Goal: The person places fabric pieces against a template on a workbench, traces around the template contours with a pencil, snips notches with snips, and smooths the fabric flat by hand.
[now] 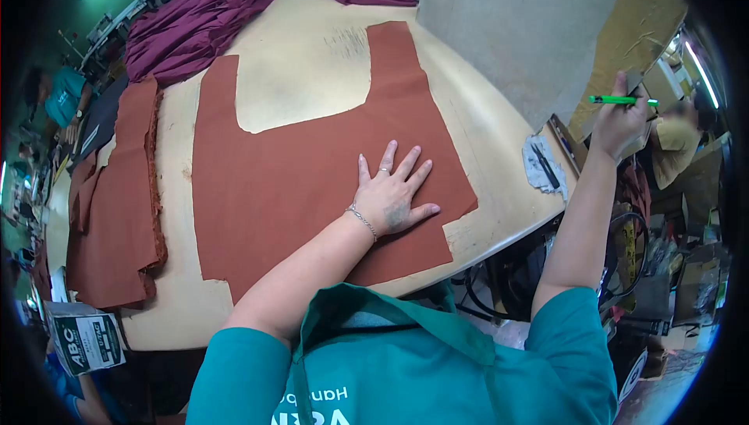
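Observation:
A rust-brown cut fabric piece (304, 183) with two straps and a scooped neckline lies spread on the pale tabletop (304, 43). My left hand (390, 193) rests flat on its right half, fingers spread, a ring and a bracelet on it. Off to the right, my right hand (620, 117) is raised beyond the table's edge with a green pen (616, 100) held in its fingers. Whether the small grey piece by the fingertips is also in that hand, I cannot tell.
To the left lies a stack of rust-brown fabric (121, 199) with frayed edges. Purple fabric (195, 23) is heaped at the back. A black-handled tool (544, 166) sits on a white cloth at right. A labelled box (86, 341) stands at lower left. People work in the background.

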`<state>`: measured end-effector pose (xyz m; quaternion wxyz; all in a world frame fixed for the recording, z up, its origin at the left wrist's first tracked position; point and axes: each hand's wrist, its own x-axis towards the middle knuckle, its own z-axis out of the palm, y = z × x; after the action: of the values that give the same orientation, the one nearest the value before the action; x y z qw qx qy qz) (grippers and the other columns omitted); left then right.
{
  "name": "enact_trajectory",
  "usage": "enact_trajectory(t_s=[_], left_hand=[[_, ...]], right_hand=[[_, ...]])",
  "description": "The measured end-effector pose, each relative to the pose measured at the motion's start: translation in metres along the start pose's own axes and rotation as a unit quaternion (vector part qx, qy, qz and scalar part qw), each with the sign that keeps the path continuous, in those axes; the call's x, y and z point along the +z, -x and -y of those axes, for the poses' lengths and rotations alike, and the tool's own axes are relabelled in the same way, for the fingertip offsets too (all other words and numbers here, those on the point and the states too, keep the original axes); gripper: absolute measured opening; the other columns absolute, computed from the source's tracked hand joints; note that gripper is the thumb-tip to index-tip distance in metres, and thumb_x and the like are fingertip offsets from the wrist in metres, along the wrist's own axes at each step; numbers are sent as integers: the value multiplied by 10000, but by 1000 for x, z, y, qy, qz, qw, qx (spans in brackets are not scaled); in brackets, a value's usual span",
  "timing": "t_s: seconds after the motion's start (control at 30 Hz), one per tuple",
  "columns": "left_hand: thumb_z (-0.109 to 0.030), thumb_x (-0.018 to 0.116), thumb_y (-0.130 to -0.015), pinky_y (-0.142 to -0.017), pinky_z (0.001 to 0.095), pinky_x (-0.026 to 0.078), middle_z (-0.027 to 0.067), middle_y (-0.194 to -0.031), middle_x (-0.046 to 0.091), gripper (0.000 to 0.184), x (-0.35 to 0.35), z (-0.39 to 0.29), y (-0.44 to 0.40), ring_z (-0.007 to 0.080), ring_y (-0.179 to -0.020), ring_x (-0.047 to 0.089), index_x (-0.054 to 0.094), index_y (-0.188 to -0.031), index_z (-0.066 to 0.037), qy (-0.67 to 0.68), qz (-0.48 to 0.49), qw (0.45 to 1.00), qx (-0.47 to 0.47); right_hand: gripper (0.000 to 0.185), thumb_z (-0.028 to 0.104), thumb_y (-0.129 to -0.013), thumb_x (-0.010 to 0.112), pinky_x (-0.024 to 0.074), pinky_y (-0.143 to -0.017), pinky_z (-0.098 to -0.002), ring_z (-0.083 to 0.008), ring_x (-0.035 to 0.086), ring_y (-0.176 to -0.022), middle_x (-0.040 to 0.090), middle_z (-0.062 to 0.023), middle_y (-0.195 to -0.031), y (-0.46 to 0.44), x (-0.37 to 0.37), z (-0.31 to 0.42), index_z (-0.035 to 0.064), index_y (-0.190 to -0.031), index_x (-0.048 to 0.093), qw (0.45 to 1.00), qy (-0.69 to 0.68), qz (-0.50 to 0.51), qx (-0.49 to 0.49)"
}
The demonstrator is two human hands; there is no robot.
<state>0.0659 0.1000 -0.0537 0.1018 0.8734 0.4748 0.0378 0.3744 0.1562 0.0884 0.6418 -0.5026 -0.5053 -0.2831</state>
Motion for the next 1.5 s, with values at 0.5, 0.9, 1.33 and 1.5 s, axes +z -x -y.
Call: enact_trajectory(t_s=[0.5, 0.9, 1.33, 1.5], left_hand=[[-692, 463, -699, -949, 684, 128, 76, -1440, 184, 843, 3, -27, 9, 414, -1313, 70, 300, -1357, -190, 40, -1, 999, 20], [-441, 560, -775, -944, 637, 222, 110, -1352, 319, 540, -1, -21, 80, 324, -1292, 212, 491, -1216, -139, 113, -66, 983, 129], [-278, 541, -814, -934, 559, 317, 72, -1191, 482, 334, 14, -33, 60, 280, -1206, 376, 549, -1095, -98, 71, -96, 982, 146], [-502, 433, -835, -969, 642, 179, 70, -1409, 252, 617, 15, -55, 11, 320, -1316, 165, 350, -1322, -133, 11, -24, 994, 106]], right_hand=[[279, 278, -815, 636, 398, -614, -222, -85, 493, -656, 617, -20, -779, -16, -82, -12, 12, -897, 636, 997, 64, -7, 40], [293, 203, -835, 603, 352, -907, -271, -143, 513, -970, 576, -75, -1086, -43, -118, -26, 2, -1047, 587, 994, 37, 48, 87], [269, 207, -778, 685, 356, -857, -248, -83, 504, -894, 607, -2, -925, -71, -123, -15, 23, -968, 634, 990, -67, 78, 92], [279, 238, -763, 701, 352, -871, -249, -85, 498, -912, 605, 2, -928, -87, -123, -30, 45, -955, 641, 987, -80, 87, 106]])
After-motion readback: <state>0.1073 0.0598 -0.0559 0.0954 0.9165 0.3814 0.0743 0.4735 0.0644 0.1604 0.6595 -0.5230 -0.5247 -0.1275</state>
